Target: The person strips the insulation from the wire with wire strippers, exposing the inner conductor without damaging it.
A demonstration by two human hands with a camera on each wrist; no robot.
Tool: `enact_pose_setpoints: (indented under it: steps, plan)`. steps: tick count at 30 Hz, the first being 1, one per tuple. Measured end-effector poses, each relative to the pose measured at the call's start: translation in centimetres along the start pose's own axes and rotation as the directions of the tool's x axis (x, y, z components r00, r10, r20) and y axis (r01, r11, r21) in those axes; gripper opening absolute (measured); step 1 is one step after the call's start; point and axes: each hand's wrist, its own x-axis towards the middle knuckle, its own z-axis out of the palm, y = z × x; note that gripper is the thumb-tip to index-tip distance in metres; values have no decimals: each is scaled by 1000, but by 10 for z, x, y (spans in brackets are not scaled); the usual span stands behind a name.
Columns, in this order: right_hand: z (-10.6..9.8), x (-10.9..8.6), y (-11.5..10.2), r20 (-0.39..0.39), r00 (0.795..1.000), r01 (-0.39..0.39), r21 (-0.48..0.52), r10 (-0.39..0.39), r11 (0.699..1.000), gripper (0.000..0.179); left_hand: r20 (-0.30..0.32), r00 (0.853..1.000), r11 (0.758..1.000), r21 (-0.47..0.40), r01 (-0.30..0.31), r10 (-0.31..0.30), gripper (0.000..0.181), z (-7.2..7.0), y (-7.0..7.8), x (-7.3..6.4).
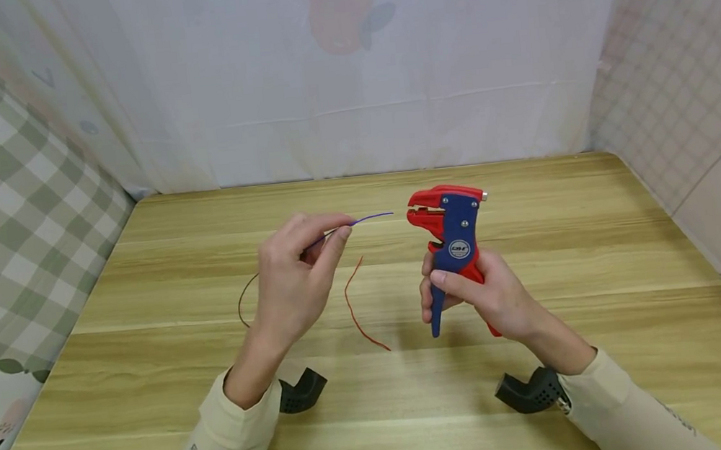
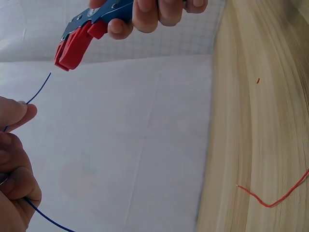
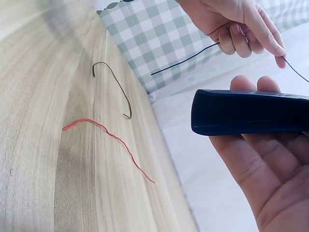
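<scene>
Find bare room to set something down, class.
Bare: light wood-grain table from the person's right hand to the right edge, and left of the thin brown wire. Crowded: around the thin red wire, between that hand and the left hand.

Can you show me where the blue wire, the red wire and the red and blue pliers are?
Blue wire (image 1: 371, 217): head view, on the stretch leading to its tip.
Red wire (image 3: 107, 131): right wrist view, around its middle.
Red and blue pliers (image 1: 459, 249): head view, on the round badge.
</scene>
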Motion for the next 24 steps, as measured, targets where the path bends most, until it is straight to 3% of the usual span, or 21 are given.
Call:
enact_pose_setpoints:
  steps: [13, 24]
  plan:
    - [3, -2, -2, 97, 993, 60, 80, -68, 995, 18, 2, 999, 998, -51, -42, 43, 9, 2, 3, -1]
    - [5, -2, -6, 130, 991, 31, 86, -42, 996, 13, 17, 998, 993, -102, -64, 66, 8, 2, 6, -2]
